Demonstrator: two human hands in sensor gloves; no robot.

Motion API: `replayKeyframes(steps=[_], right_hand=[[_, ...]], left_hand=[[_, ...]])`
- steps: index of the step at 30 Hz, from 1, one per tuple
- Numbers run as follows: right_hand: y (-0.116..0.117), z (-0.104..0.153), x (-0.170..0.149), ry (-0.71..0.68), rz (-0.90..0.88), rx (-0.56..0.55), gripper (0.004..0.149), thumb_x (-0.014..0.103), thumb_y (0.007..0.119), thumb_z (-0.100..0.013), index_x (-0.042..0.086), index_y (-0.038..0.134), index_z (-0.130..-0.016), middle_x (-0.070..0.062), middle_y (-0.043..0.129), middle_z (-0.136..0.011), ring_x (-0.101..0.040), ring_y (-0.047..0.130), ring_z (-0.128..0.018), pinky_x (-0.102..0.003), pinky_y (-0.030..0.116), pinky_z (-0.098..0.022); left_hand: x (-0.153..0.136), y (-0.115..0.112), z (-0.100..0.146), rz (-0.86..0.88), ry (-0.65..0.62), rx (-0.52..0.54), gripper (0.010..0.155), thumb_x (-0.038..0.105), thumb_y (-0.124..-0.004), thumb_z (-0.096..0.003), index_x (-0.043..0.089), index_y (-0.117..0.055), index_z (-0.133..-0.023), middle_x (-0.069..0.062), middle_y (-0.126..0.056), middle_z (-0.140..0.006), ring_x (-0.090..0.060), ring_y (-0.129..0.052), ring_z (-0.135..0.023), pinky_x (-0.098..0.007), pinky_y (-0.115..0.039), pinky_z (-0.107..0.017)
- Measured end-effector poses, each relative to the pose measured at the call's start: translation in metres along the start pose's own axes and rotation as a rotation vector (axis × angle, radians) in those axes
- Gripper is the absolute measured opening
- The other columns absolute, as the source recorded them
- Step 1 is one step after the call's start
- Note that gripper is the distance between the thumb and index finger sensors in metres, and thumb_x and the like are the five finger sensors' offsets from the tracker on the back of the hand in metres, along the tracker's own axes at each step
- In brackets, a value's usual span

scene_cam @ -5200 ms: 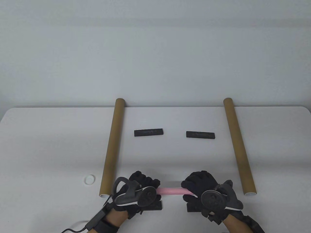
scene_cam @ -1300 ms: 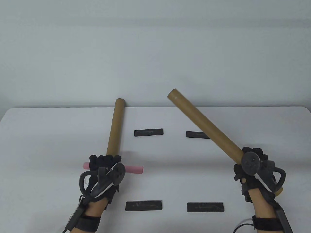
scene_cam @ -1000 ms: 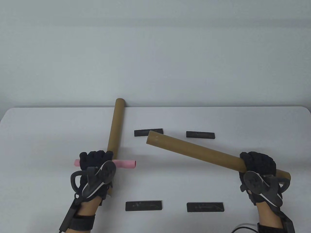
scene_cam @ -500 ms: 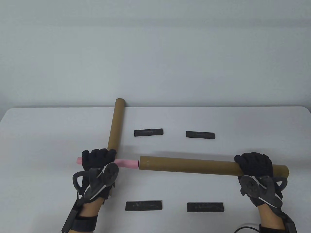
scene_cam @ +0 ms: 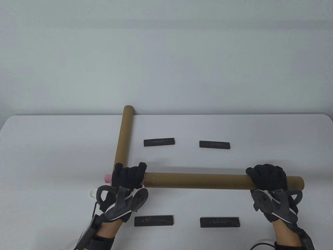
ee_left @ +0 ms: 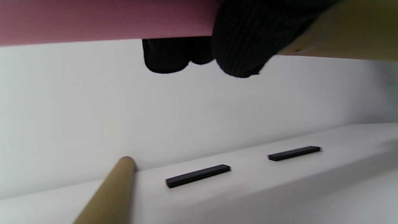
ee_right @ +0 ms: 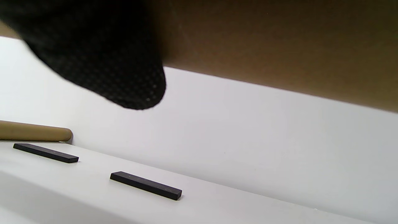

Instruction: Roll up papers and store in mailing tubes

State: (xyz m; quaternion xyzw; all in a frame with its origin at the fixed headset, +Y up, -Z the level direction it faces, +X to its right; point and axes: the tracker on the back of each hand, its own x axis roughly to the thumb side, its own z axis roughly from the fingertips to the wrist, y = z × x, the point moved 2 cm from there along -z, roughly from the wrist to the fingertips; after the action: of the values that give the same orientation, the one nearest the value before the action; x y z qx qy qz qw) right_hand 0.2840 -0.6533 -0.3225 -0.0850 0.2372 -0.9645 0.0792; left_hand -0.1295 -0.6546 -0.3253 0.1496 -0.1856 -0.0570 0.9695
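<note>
The left hand [scene_cam: 127,178], low and left of centre, curls around the pink paper roll [scene_cam: 107,177], whose tip enters the mailing tube [scene_cam: 197,181] gripped at lower right by the right hand [scene_cam: 268,178]. A loosening roll may snag the tube's mouth. The second mailing tube [scene_cam: 123,139] lies behind the left hand, four black bars [scene_cam: 159,142] around.

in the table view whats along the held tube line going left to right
pink paper roll end → left hand → held mailing tube → right hand → tube's right end
</note>
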Motion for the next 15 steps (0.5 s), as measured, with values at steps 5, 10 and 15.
replayKeyframes(steps=[5,10,15], right_hand=[[0.0,0.001,-0.003,0.006,-0.014,0.001,0.066,0.034,0.104,-0.037,0.035,0.071,-0.094,0.001,0.076,-0.096,-0.036,0.078,-0.093,-0.066,0.064,-0.072],[0.003,0.001,-0.002,0.009,-0.045,0.007,0.066,0.034,0.104,-0.037,0.034,0.071,-0.094,0.001,0.076,-0.096,-0.036,0.078,-0.093,-0.066,0.064,-0.072],[0.007,0.001,-0.006,0.021,-0.078,0.028,0.066,0.034,0.104,-0.037,0.034,0.07,-0.094,0.001,0.076,-0.096,-0.036,0.078,-0.093,-0.066,0.064,-0.072]], left_hand=[[0.008,0.0,0.001,0.02,-0.047,0.014,0.1,0.045,-0.088,-0.0386,0.009,-0.026,-0.108,-0.008,-0.059,-0.107,-0.021,-0.082,-0.089,-0.057,-0.05,-0.077],[0.012,0.007,0.005,0.048,-0.03,0.078,0.104,0.053,-0.085,-0.038,0.008,-0.023,-0.108,-0.011,-0.054,-0.108,-0.026,-0.076,-0.093,-0.058,-0.048,-0.076],[0.013,0.015,0.006,0.141,-0.067,0.125,0.103,0.053,-0.085,-0.0382,0.011,-0.022,-0.108,-0.011,-0.048,-0.111,-0.031,-0.069,-0.101,-0.057,-0.046,-0.076]])
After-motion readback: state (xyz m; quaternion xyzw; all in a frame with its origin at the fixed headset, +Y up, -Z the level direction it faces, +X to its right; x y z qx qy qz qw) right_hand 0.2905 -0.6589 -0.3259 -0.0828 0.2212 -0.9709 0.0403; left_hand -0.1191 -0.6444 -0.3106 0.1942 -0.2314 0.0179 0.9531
